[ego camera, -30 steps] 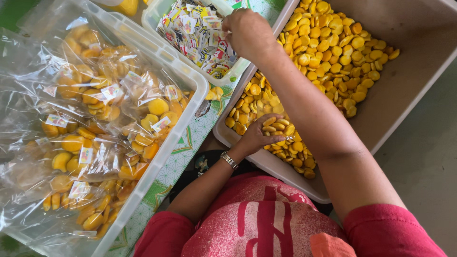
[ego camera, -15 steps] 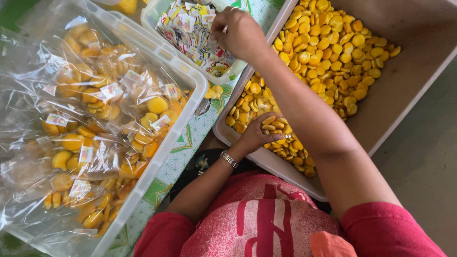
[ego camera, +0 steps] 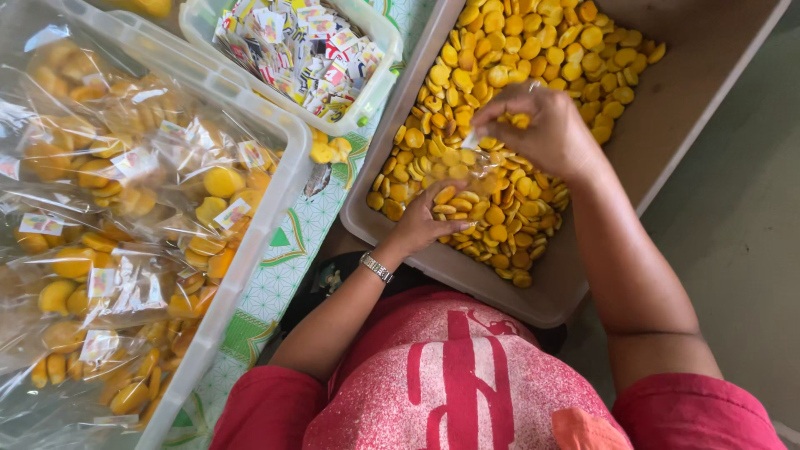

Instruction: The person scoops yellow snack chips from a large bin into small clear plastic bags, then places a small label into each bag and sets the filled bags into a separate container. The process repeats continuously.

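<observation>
Item: small clear plastic bag [ego camera: 467,162], partly filled with round yellow biscuits [ego camera: 542,50], held over the grey rectangular tray [ego camera: 667,117] near its left edge. Bag is pinched at its mouth by the right hand [ego camera: 542,133], fingers clenched on it; the bag's length runs down toward the left hand [ego camera: 429,221], cupped beneath, supporting it. Adjacent: clear tub of packed bags [ego camera: 125,217].

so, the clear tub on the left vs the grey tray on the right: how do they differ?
The clear tub has see-through walls and holds yellow pieces sealed in plastic bags with small labels. The grey tray is opaque and holds loose yellow pieces, heaped at one side with bare floor at the other. Both hands, left hand and right hand, work in the tray, none in the tub. Both hold the same kind of yellow pieces.
</observation>
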